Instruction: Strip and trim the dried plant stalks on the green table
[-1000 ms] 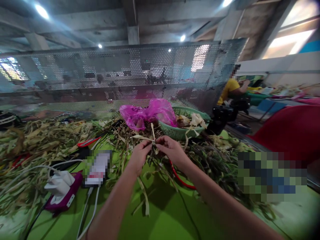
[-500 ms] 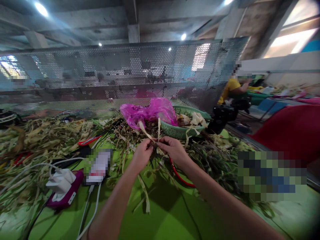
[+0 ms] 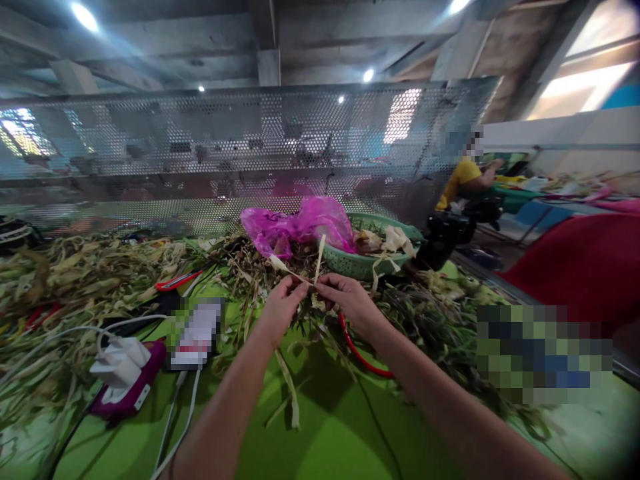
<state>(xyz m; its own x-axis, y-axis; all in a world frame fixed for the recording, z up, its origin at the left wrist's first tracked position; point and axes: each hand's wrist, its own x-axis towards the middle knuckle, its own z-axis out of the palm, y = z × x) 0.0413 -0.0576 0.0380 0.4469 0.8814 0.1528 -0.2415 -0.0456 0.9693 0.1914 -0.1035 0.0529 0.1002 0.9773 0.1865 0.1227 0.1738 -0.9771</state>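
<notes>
Head camera looks forward, perhaps slightly down, close.

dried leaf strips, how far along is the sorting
Done: a few pale strips lie in the green basket. In hand: the left hand and right hand pinch a pale strip between them above the table. Left: heaps of dried leaves cover the left side, with more stems on the right.

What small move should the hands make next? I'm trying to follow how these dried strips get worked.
Probably draw the hands apart to tighten the strip. Left hand and right hand pinch a pale strip at one spot, fingertips nearly touching, its two loose ends sticking up above a bundle of stems.
</notes>
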